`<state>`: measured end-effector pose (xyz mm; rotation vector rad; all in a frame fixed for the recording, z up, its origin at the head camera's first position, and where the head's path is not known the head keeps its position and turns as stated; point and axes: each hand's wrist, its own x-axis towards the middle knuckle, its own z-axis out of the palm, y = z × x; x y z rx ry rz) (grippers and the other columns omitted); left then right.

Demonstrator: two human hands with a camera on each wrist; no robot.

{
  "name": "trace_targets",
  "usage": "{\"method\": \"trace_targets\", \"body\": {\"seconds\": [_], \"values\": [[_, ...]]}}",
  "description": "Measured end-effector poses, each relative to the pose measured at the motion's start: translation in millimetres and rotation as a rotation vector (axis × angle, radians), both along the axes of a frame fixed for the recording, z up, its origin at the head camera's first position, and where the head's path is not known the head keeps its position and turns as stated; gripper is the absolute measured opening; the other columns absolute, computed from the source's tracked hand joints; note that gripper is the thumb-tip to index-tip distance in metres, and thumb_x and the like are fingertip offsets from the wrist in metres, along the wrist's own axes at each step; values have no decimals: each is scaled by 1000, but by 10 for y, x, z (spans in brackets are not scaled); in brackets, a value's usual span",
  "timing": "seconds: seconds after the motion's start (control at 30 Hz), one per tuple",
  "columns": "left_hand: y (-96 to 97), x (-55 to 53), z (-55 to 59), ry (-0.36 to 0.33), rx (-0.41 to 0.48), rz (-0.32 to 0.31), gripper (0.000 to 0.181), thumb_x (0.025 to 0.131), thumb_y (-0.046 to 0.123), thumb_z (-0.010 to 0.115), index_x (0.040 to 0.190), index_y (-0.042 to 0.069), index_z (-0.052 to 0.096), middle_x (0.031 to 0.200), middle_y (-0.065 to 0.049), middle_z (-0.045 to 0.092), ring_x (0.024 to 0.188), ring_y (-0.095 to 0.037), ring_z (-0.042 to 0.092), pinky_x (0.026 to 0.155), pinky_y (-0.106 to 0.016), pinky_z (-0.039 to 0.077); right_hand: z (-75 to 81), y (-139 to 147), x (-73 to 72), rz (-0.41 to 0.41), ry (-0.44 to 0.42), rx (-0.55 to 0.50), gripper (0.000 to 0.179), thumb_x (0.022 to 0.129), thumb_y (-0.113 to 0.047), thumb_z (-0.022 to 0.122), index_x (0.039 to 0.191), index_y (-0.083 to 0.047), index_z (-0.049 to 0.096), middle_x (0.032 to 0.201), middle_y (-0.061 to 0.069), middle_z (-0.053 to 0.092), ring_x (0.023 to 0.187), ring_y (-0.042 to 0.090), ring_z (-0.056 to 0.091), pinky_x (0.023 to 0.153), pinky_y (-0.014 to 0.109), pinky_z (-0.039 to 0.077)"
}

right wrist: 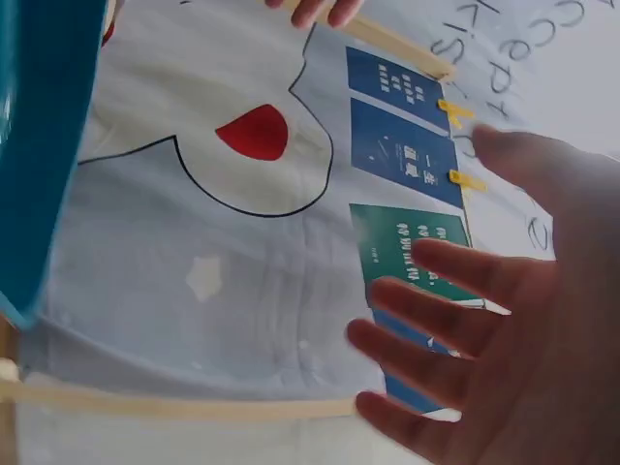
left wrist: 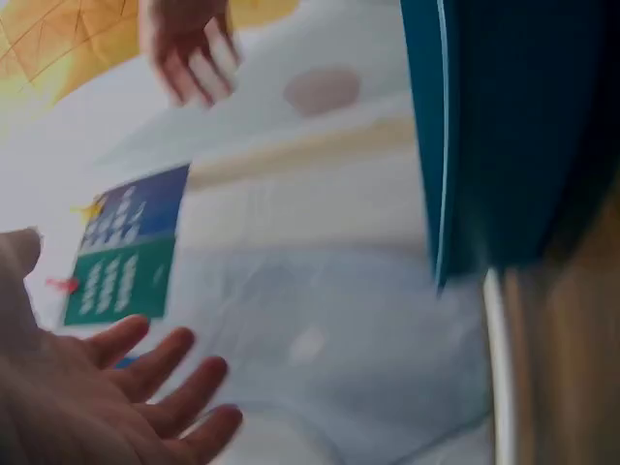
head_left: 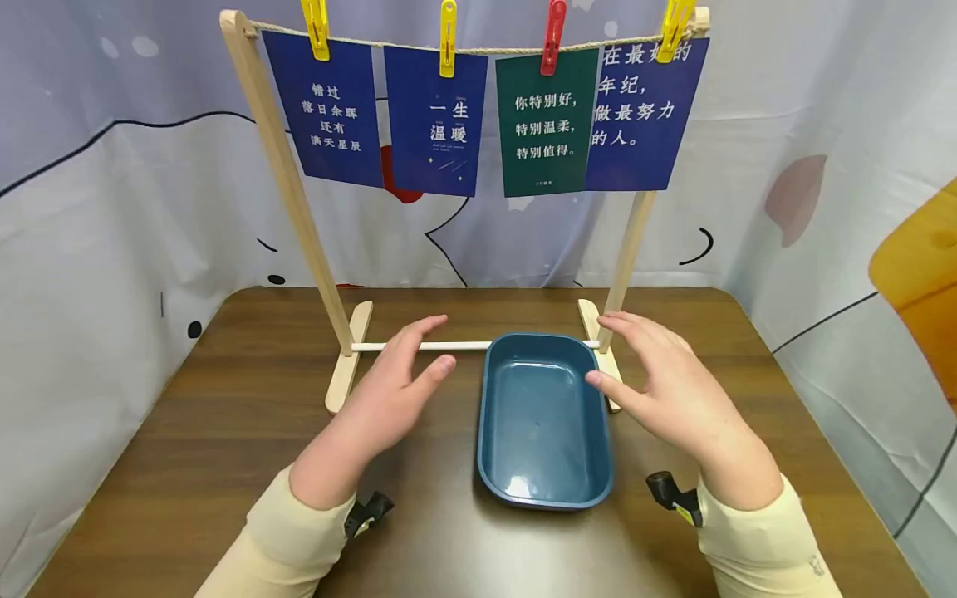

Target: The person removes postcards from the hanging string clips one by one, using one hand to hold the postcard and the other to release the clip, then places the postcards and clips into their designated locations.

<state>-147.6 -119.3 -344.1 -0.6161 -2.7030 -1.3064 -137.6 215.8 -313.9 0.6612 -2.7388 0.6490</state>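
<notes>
Both hands hover over the table on either side of a blue plastic tray, holding nothing. My left hand is left of the tray, its fingers apart and relaxed. My right hand is at the tray's right side, thumb tip overlapping the rim in the head view. In the left wrist view the left hand has its fingers spread, and the tray's side shows upper right. The right wrist view shows the right hand with fingers spread, overlapping the hanging cards there.
Behind the tray stands a wooden frame with a rope. From it hang a green card and several blue cards, held by yellow clothespins and a red clothespin. A patterned curtain surrounds the brown table.
</notes>
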Motion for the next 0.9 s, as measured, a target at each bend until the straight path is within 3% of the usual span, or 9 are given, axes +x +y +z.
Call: {"method": "trace_targets", "body": {"seconds": [0.1,0.2,0.37,0.5,0.6,0.7,0.8,0.9], "values": [[185,-131,7,-112,230,-81,49,105,38,47,146,13,42,147,-4,47,136,-25,43,110,-49,34,239,85,-22,-16,58,-60,52,92,-32,71,138,-12,55,138,8,57,131,33,48,108,53,33],[434,-335,80,-225,400,-117,44,106,35,46,142,11,47,140,-5,54,127,-25,52,105,-47,41,606,156,-178,-27,136,-140,39,94,-24,68,129,-9,61,129,9,63,122,31,53,104,50,38],[990,-695,329,-457,684,-86,45,103,36,53,143,14,48,136,-3,58,122,-28,58,100,-43,47,1335,248,-575,-113,268,-297,33,97,-25,59,122,-4,65,120,9,66,111,20,55,97,32,39],[1408,-954,505,-603,909,-71,46,102,32,57,143,12,48,134,-3,60,117,-22,61,97,-39,49,1813,208,-926,-216,327,-319,38,98,-30,55,127,-6,63,124,6,62,116,11,53,94,19,37],[1652,-1091,632,-679,1032,-60,44,101,29,58,141,12,50,131,-2,61,116,-21,61,97,-37,49,2064,145,-1136,-296,305,-282,42,100,-34,50,135,-12,56,134,4,56,124,10,48,101,20,34],[1829,-1188,755,-719,1163,-47,40,100,28,61,136,12,53,132,-3,62,120,-23,59,100,-38,48,2229,84,-1280,-349,223,-255,45,102,-40,44,142,-21,49,145,0,48,135,9,39,111,23,27],[1939,-1261,855,-750,1289,-45,28,98,27,64,123,14,60,128,-3,65,115,-23,61,100,-39,47,2328,38,-1378,-360,101,-285,44,104,-44,38,145,-28,45,141,0,47,132,11,39,112,26,26],[2009,-1302,919,-780,1365,-45,13,97,24,65,108,16,64,115,-3,70,100,-20,64,96,-37,49,2369,10,-1444,-349,2,-347,38,106,-45,32,139,-31,47,127,1,47,122,13,41,108,27,29]]}}
